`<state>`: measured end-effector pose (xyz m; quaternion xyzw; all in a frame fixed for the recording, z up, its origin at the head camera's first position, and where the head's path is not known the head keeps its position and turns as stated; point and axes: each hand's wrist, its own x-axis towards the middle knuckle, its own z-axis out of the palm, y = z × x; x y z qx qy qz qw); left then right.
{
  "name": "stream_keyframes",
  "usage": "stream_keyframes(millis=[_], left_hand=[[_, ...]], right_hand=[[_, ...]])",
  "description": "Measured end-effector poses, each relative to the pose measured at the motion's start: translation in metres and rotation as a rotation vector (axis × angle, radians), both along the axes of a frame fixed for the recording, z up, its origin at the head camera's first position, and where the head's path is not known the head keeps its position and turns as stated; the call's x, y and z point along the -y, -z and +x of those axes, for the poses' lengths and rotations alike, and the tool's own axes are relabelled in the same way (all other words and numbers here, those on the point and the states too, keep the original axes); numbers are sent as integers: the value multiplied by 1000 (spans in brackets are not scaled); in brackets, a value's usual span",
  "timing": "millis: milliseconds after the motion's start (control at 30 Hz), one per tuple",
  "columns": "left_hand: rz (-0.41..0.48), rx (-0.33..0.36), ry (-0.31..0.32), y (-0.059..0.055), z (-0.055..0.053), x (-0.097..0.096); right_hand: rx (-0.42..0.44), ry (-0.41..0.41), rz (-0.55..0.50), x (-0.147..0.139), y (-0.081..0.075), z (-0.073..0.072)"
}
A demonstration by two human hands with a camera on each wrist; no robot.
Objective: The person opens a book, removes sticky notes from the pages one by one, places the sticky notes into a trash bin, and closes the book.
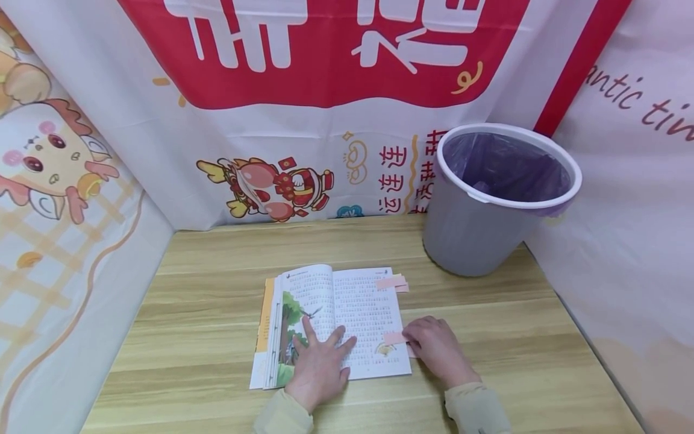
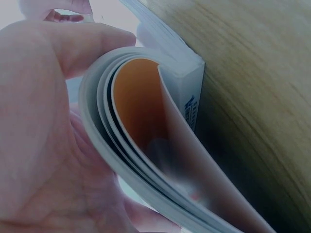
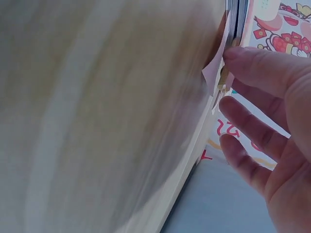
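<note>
An open book [image 1: 360, 316] lies on the wooden table, with printed text and a tree-and-bird picture on the left page. My left hand [image 1: 320, 367] rests spread across its lower left page and centre fold. In the left wrist view, the pages of the book [image 2: 95, 97] curve up beside the palm. At the right page's edge, my right hand [image 1: 438, 351] pinches the end of a pink sticky note [image 1: 394, 338]. The right wrist view shows the thumb against the page edge near a pink slip [image 3: 212, 75]; the index fingertip is partly hidden.
More sticky notes [image 1: 391, 282] stick out from the upper right page edge. A grey bin [image 1: 468, 232] with a plastic liner stands at the table's back right. Printed cloth hangs behind the table [image 1: 217, 259] and along both sides.
</note>
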<state>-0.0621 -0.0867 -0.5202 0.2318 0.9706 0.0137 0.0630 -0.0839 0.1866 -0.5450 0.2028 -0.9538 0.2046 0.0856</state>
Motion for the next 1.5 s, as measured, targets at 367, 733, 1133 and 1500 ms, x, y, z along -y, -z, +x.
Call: stream_keyframes(millis=[367,733,1133,1500], left_hand=[[7,-2,-1,-2,0,-1],[10,3,-4,-2,0,-2],[6,12,-7,-6,1,-2],[4,7,-2,-4,0,-1]], right_hand=[[-8,19,-14,-3,-3,1],[-41,78,-17,-8,-11,-2],[-317,132,-112,-35,-56,-10],[-578,82,-171,-73,-123,-30]])
